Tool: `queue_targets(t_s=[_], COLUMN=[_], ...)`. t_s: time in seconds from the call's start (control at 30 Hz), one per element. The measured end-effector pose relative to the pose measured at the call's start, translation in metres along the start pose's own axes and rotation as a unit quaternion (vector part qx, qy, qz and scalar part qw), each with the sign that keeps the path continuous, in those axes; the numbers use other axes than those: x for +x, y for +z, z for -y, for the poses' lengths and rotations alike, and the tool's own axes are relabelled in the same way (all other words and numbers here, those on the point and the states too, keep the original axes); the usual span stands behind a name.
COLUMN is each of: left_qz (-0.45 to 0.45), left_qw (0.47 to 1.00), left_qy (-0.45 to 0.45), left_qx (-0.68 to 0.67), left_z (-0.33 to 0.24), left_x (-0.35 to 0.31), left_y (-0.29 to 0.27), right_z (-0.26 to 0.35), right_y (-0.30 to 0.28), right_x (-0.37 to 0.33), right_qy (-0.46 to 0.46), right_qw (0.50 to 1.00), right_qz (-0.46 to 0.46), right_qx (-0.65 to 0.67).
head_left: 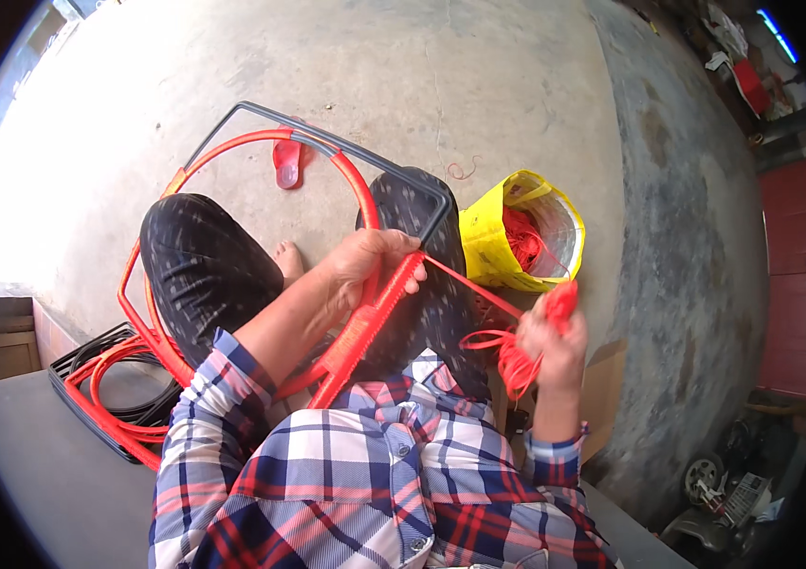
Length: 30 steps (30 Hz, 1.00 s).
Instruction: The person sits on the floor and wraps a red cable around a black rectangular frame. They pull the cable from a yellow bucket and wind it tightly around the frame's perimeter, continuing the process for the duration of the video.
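Observation:
Across my lap lies a large frame of thin dark rod (242, 104) and curved hoops, much of it wound with red cord. My left hand (365, 266) is closed round the frame where a thick red-wrapped band (357, 332) slants down toward my shirt. In my right hand (553, 346), raised to the right, the fingers are wrapped round a bundle of red cord (517, 365) with loops hanging from it. A taut stretch of red cord (469, 283) runs from the band by my left fingers to the right hand.
Right of my knee stands a yellow bag (484, 237) with tangled red cord (522, 239) inside. On the grey bench (24, 417) at my left lie more red and black hoops (128, 389). A red slipper (287, 163) rests on the floor beyond the frame.

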State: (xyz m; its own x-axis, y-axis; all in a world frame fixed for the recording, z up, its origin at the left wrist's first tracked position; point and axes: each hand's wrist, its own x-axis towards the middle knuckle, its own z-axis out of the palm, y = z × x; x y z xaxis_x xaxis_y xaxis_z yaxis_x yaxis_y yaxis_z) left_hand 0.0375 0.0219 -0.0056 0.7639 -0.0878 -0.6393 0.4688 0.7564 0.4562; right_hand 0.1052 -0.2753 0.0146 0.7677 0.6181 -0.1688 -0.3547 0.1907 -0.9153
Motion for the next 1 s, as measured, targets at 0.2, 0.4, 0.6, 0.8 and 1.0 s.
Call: queue_targets(t_s=[0.2,0.4,0.6,0.8,1.0], left_qz=[-0.016,0.000,0.031,0.027,0.017], left_qw=[1.000,1.000,0.999,1.000,0.999], left_qy=[-0.009,0.004,0.017,0.014,0.016], left_qx=[0.002,0.012,-0.006,-0.006,-0.022], left_z=[0.000,-0.003,0.000,0.002,-0.002], left_x=[-0.006,-0.021,-0.022,-0.019,-0.020], left_y=[0.001,0.012,0.018,0.015,0.009], right_z=[0.006,-0.005,-0.016,-0.013,0.045], right_y=[0.010,0.085,0.107,0.090,0.027], right_x=[0.032,0.075,0.110,0.113,0.057], right_qy=[-0.031,0.039,-0.077,-0.187,-0.142], right_qw=[0.988,0.873,0.994,0.957,0.853], right_qz=[-0.088,0.070,0.083,-0.057,0.080], right_qx=[-0.121,-0.480,0.011,-0.213,-0.496])
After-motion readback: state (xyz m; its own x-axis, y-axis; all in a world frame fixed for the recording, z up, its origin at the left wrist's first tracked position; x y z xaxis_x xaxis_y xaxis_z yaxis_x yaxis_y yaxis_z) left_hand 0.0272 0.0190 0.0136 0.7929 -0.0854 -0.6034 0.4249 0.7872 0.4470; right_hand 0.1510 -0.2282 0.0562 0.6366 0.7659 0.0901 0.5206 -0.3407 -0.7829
